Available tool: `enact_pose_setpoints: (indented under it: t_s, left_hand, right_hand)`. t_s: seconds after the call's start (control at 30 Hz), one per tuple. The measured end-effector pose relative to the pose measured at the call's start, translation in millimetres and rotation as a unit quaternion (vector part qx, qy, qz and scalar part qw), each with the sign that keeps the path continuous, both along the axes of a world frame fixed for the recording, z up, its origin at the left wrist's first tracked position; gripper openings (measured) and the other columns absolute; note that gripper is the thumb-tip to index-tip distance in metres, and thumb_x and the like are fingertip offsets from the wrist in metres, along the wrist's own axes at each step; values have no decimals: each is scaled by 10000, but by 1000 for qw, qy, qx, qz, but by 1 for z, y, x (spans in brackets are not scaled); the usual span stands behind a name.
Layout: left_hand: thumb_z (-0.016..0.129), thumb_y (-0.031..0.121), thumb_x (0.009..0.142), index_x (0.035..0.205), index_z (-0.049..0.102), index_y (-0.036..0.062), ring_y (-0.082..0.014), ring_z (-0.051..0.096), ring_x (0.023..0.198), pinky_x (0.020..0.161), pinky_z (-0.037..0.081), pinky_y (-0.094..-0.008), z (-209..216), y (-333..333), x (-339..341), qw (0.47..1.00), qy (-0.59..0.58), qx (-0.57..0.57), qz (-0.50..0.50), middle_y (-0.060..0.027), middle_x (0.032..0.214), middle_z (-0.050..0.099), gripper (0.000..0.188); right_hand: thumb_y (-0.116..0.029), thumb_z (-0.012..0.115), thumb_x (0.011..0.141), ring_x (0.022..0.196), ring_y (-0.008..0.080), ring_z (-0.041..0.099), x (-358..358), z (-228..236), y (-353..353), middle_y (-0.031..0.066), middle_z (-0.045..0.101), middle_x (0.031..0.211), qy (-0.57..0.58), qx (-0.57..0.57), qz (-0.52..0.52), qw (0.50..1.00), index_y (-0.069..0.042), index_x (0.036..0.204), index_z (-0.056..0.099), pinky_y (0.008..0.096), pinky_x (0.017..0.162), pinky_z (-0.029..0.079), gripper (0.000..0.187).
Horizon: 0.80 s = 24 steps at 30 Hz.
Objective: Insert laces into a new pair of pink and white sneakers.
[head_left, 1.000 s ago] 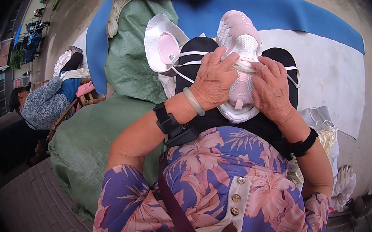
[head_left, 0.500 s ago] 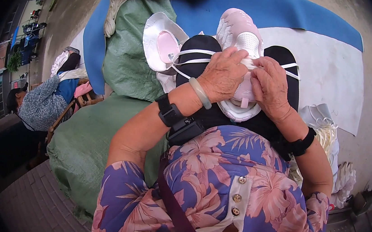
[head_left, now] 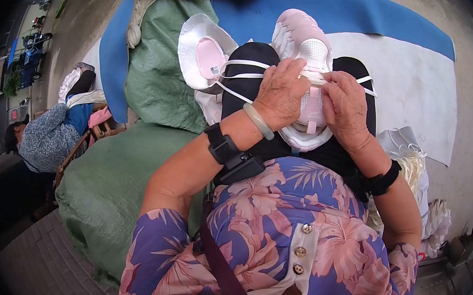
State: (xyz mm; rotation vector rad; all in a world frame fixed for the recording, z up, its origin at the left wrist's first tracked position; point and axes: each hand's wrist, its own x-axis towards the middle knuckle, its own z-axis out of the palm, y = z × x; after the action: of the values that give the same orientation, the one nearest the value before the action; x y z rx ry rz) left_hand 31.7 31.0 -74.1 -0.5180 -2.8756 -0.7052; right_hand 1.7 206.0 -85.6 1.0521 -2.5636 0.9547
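Observation:
A pale pink and white sneaker (head_left: 304, 42) lies sole down on my black-clad lap (head_left: 334, 152), toe pointing away. My left hand (head_left: 280, 94) and my right hand (head_left: 344, 106) both rest on its laced top, fingers closed on a white shoelace (head_left: 245, 64) that runs out to both sides across my knees. The lace ends trail left and right of the shoe. A second matching sneaker (head_left: 206, 55) lies on its side to the left, its pink inside showing.
Big green woven sacks (head_left: 132, 154) are piled at my left. A blue mat (head_left: 343, 12) and a white sheet (head_left: 415, 91) cover the ground ahead. Bundles of white laces (head_left: 413, 166) sit at my right. Another person (head_left: 47, 133) sits at the far left.
My hands have shifted slightly on the sneaker's laces; the view has tipped a little. The shoe stays on my lap.

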Motion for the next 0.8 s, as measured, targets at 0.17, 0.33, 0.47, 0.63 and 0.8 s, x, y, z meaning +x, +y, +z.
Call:
enact_pose_setpoints:
  t_s: [0.17,0.33,0.47,0.63,0.8]
  left_hand:
    - [537,53,728,828,599,11,-350,454,1102,893,368,-413,2,-3,0,999,-29,14,-9,-200,1167,491,125]
    - [529,56,733,832,604,14,-347,445,1115,923,339,-427,-2,6,1,1000,2,10,1,-192,1178,489,131]
    - [528,39,727,864,580,-2,-360,446,1114,942,333,-422,-8,15,-3,999,31,30,8,-206,1191,480,152]
    - [520,-6,711,817,528,-29,-408,455,1083,948,353,-408,-10,3,-5,986,-33,162,4,-264,1182,466,108]
    - [529,-6,710,800,521,-35,-406,452,1089,947,352,-414,-16,12,-4,993,0,120,23,-263,1193,460,94]
  right_hand:
    - [-35,591,670,999,275,510,0,0,0,100,544,1010,-1,1,-2,1000,-37,861,542,378,812,383,197]
    - [-30,592,674,978,275,516,0,0,-1,98,544,999,-12,-17,0,1000,-36,850,542,371,785,392,182]
    - [-24,588,678,955,276,519,-1,0,-3,100,543,988,-22,-24,-11,999,-38,845,544,373,770,393,172]
    - [-19,586,677,944,277,521,0,2,-5,103,543,980,-32,-21,-10,999,-43,835,544,373,757,395,166]
    - [-30,580,683,928,278,520,0,-1,-6,106,543,976,-43,-14,-13,999,-45,838,551,372,740,393,159]
